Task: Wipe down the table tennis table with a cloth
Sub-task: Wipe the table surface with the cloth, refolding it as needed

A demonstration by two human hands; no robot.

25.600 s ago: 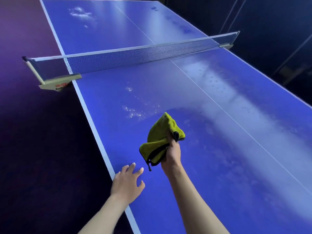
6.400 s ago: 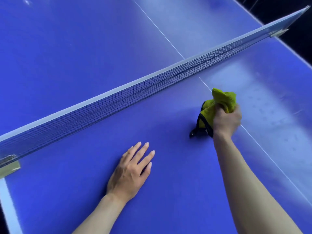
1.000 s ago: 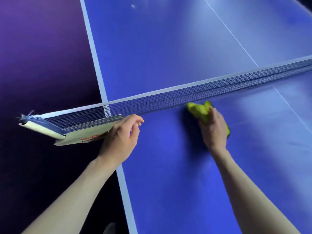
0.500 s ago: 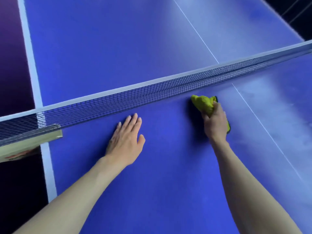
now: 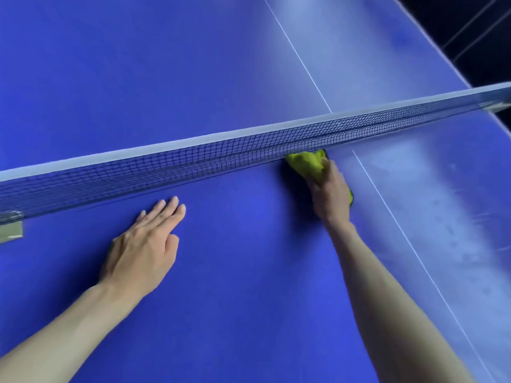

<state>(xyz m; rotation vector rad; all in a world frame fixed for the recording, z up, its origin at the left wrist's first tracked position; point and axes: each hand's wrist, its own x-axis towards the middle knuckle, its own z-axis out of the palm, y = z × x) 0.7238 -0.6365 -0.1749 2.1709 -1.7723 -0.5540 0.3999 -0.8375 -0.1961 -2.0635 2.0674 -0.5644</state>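
Your right hand (image 5: 330,193) grips yellow cloth (image 5: 307,163) against net (image 5: 193,158) base | left hand (image 5: 143,244) flat, spread | dusty strip lies rightward, past centre line (image 5: 401,225)

The table tennis table (image 5: 249,313) is a deep, saturated blue, crossed by a thin white centre line (image 5: 414,252) that runs away beyond the net (image 5: 193,161); right of that line, on the near side of the net, the blue turns pale and hazy with faint whitish streaks and specks. The net itself is a fine dark navy mesh of small squares topped by a whitish-grey band (image 5: 276,128), and a pale beige bracket (image 5: 11,230) shows at its left end. Tucked against the net's foot just left of the centre line is the cloth (image 5: 307,163), bright yellow-green with a dark edge.
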